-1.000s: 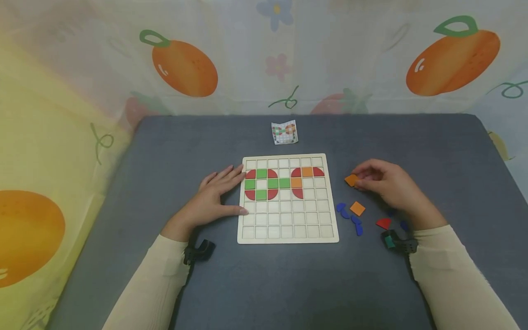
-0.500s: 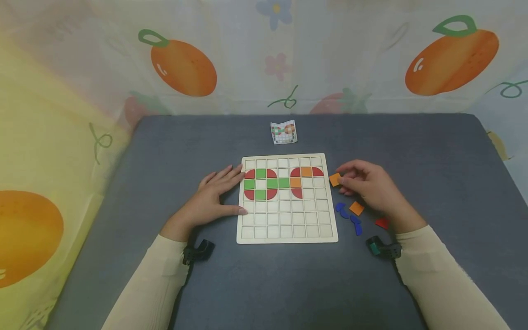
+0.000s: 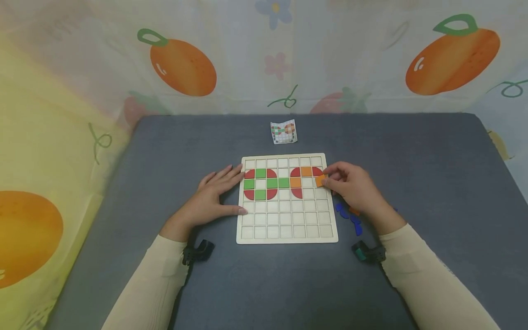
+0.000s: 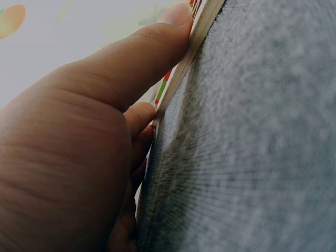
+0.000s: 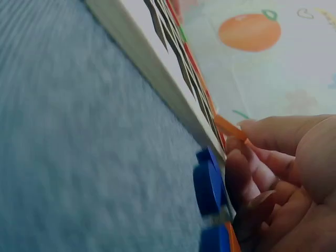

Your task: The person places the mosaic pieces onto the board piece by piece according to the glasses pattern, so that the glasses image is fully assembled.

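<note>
A pale wooden grid board (image 3: 285,232) lies on the grey table, with red, green and orange tiles set in its upper rows. Between thumb and fingers my right hand (image 3: 355,187) pinches an orange square tile (image 3: 320,181), tilted over the rightmost column just below a red corner tile (image 3: 316,171). The right wrist view shows the same orange tile (image 5: 230,127) at the fingertips. My left hand (image 3: 210,198) lies with fingers spread, fingertips and thumb touching the board's left edge. In the left wrist view the thumb (image 4: 142,58) rests against that edge.
Several blue pieces (image 3: 358,228) lie right of the board, beside another orange tile (image 3: 354,211) partly hidden by my right hand. A small printed pattern card (image 3: 283,132) lies behind the board. A fruit-printed curtain (image 3: 342,59) hangs beyond the table's far edge.
My right hand has carried the orange tile leftward from the table at the right to above the board's right column. The left hand has stayed in place.
</note>
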The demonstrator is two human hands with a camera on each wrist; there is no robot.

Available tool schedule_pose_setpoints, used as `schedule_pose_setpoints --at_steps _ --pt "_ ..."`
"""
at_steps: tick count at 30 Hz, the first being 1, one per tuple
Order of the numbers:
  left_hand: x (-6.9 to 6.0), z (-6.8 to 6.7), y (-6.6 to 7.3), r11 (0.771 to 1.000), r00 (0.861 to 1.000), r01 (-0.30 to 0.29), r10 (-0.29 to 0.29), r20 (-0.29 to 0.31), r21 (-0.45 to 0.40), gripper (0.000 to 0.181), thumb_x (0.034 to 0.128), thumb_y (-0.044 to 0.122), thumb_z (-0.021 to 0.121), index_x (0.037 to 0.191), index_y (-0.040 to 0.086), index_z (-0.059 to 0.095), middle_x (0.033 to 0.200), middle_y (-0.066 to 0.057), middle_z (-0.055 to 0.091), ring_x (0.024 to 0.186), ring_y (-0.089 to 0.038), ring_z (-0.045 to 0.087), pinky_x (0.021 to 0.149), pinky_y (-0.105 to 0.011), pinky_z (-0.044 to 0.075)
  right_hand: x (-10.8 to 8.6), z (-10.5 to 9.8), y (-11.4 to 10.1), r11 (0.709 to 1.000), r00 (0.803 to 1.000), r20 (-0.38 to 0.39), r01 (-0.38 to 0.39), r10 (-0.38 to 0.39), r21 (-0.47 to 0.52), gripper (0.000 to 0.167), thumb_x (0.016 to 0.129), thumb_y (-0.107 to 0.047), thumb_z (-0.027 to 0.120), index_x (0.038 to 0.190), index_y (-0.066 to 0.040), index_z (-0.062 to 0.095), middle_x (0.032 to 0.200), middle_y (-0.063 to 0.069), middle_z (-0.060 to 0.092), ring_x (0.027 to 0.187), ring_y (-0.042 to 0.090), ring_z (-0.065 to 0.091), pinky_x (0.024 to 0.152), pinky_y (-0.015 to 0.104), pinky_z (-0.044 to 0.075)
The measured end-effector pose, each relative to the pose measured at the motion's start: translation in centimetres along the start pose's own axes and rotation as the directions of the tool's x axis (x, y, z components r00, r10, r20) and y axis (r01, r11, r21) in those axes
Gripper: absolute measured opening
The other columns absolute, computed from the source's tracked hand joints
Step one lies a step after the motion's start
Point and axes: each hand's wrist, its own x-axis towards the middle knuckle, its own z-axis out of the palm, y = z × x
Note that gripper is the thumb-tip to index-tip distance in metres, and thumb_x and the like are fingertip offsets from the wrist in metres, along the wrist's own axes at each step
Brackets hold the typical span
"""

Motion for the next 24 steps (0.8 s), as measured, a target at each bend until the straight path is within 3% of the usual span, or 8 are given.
schedule_pose_setpoints --at_steps 6,15,24 --pt "0.0 0.0 0.1 1.0 1.0 0.008 -0.008 -0.003 -0.003 0.105 0.0873 0.047 0.094 0.171 0.017 0.038 0.178 0.006 0.024 0.165 -0.02 0.01 0.126 -0.059 0.001 0.0 0.6 -0.4 0.999 1.0 -0.018 0.01 -0.011 -0.041 0.029 0.106 -0.017 0.076 0.129 -0.001 0.072 0.097 0.008 0.07 0.082 0.026 0.062 0.074 0.04 0.049" --pt "0.0 0.0 0.2 1.0 1.0 0.011 -0.011 -0.002 0.001 0.106 0.0868 0.048 0.094 0.171 0.017 0.038 0.178 0.006 0.024 0.165 -0.02 0.01 0.126 -0.059 0.001 -0.2 0.5 -0.1 1.0 0.998 -0.049 0.029 -0.03 -0.008 0.029 0.111 -0.022 0.069 0.132 -0.002 0.071 0.101 0.009 0.068 0.084 0.026 0.061 0.073 0.038 0.048" --pt "0.1 0.0 0.0 1.0 1.0 0.002 -0.002 -0.003 0.0 0.105 0.0873 0.049 0.093 0.171 0.018 0.038 0.178 0.006 0.024 0.165 -0.02 0.01 0.126 -0.06 0.002 -0.6 -1.0 0.9 0.986 0.998 0.054 0.029 -0.038 0.165 0.04 0.114 -0.032 0.063 0.143 -0.004 0.064 0.117 0.015 0.07 0.097 0.031 0.066 0.081 0.038 0.054"
